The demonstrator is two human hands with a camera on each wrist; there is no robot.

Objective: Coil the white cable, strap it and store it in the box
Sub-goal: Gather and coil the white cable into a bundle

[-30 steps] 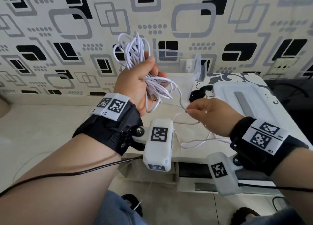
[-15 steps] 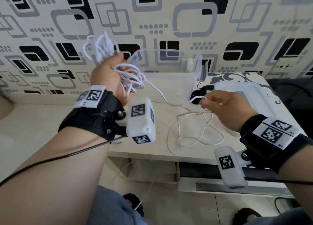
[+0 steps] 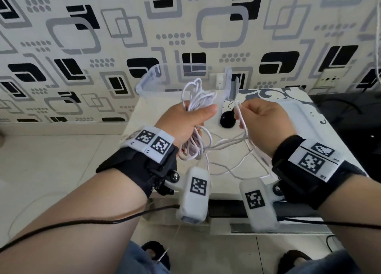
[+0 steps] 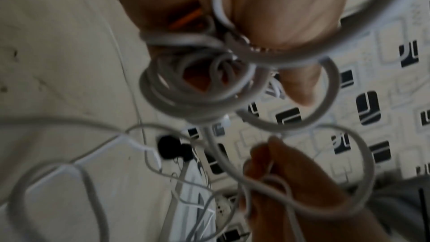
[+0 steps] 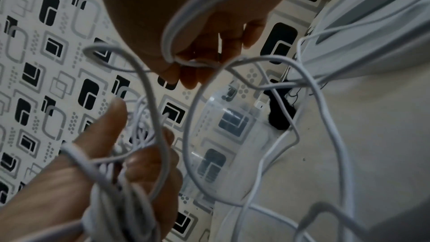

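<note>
Left hand point(image 3: 185, 121) has swung back to centre above the bench point(image 3: 340, 150), gripping the white cable point(image 3: 195, 100) bundle. Right hand point(image 3: 261, 121) pinches the free strand close beside it, another loop forming. Slack remains; box point(image 3: 148, 81) waits at the far edge.

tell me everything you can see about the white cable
The white cable is thin, round and flexible. Most of it is bundled in loose loops gripped by the left hand. A strand runs to the right hand, whose fingers pinch it. The slack lies in tangled curves on the white table.
</note>
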